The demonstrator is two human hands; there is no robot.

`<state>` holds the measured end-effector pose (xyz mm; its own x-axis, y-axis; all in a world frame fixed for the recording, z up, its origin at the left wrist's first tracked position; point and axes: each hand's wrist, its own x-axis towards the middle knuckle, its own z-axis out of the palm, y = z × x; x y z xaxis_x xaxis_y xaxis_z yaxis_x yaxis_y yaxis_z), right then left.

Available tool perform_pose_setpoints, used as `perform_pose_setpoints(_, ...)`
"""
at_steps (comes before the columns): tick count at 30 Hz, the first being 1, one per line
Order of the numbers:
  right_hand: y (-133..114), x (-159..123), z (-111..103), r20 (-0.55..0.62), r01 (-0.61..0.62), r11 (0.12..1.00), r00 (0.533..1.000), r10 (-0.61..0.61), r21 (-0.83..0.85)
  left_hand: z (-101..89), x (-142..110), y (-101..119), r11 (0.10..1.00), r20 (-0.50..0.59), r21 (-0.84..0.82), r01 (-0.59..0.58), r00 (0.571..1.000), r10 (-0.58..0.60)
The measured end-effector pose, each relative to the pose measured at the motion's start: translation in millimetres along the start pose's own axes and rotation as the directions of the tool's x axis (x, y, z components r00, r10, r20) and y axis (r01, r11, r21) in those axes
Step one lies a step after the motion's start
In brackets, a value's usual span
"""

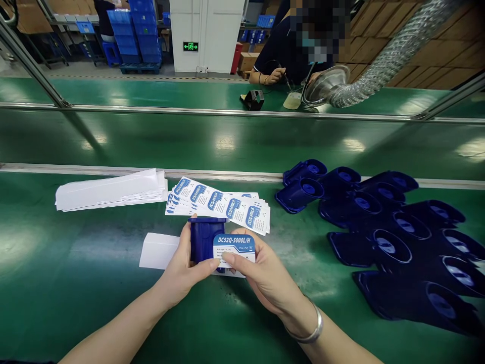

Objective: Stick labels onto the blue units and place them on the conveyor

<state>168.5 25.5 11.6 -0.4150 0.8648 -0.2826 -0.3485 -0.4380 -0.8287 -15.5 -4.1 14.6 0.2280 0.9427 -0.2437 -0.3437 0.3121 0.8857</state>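
My left hand (184,268) grips a dark blue plastic housing (202,236) from its left side, thumb across the front. My right hand (261,275) presses a white and blue label (234,247) reading DC52Q-5000L/H onto the housing's face, fingers curled round its right edge. Both hands hover just above the green bench. Behind them a fanned stack of identical labels (223,205) lies flat. A white backing strip (157,251) lies under my left hand.
Several dark blue housings (382,222) lie piled to the right. A stack of white backing strips (111,189) sits at the left. Beyond a metal rail (227,114), another person (288,50) works by a flexible extraction duct (379,60). Blue crates (138,30) stand far back.
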Motion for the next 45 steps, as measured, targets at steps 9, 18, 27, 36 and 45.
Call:
perform_pose_setpoints(9, -0.3, 0.7, 0.0, 0.013, 0.002, 1.0, 1.0, -0.002, 0.016, 0.4, 0.3, 0.0, 1.0, -0.008, 0.02, -0.014, 1.0, 0.014)
perform_pose_setpoints(18, -1.4, -0.8, 0.1, 0.02, -0.011, 1.0, 1.0, 0.011, 0.004, -0.3, 0.3, 0.5, 1.0, -0.011, 0.023, -0.006, 1.0, 0.006)
perform_pose_setpoints(27, -2.3, -1.0, 0.7, 0.044, 0.013, 1.0, 0.999, -0.013, -0.01, 1.1, 0.0, 1.7, 0.999, -0.005, 0.03, 0.013, 1.0, -0.013)
perform_pose_setpoints(36, 11.8, -5.0, 7.7, 0.091, 0.088, 0.981, 0.993, -0.073, -0.174, 8.9, 0.6, 2.1, 0.999, -0.262, 0.031, -0.043, 0.964, 0.05)
perform_pose_setpoints(45, 12.0, -1.1, 6.0, 0.105, 0.135, 0.974, 0.988, -0.117, -0.184, 13.2, -0.7, 1.0, 0.997, -0.295, -0.017, -0.078, 0.953, 0.07)
